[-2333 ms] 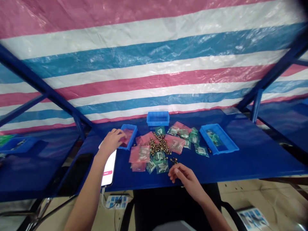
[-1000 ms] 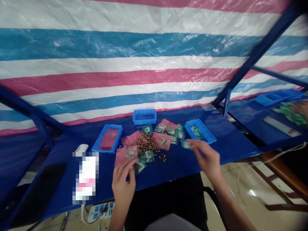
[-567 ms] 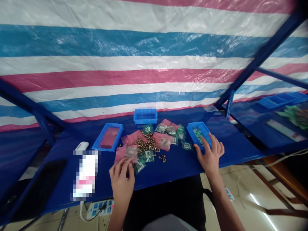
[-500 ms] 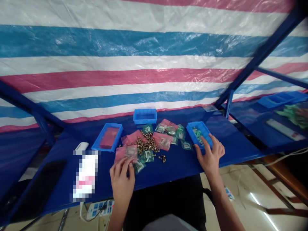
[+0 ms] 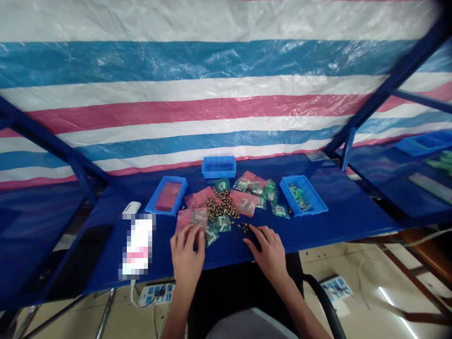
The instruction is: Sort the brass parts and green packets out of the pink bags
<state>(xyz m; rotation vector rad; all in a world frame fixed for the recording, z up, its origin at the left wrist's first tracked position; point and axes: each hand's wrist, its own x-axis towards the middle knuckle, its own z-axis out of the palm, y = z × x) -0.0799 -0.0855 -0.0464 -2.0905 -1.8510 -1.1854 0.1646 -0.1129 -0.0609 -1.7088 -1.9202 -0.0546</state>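
My left hand (image 5: 188, 256) rests at the front of the table, its fingertips over the near edge of a pink plastic bag (image 5: 185, 217); thumb and fingers are apart. A green bag (image 5: 211, 236) lies just right of that thumb. My right hand (image 5: 269, 249) hovers low by the table edge with thumb and forefinger spread, holding nothing. Close to its fingertips is a small group of brass-coloured screw-like parts (image 5: 243, 228). Behind, a larger pile of the same parts (image 5: 221, 207) sits among pink and green bags, some with metal pieces inside.
A blue bin (image 5: 321, 202) on the right contains green bags; the left blue bin (image 5: 150, 205) contains pink material. Another blue bin (image 5: 219, 174) stands at the back. A white object (image 5: 132, 207) and a blurred-out patch (image 5: 138, 245) are at left. Metal frame bars flank the table.
My right hand has left the right-hand bin and come leftward to the small group of brass-coloured parts. My left hand stays by the pink bag. The view has shifted slightly.
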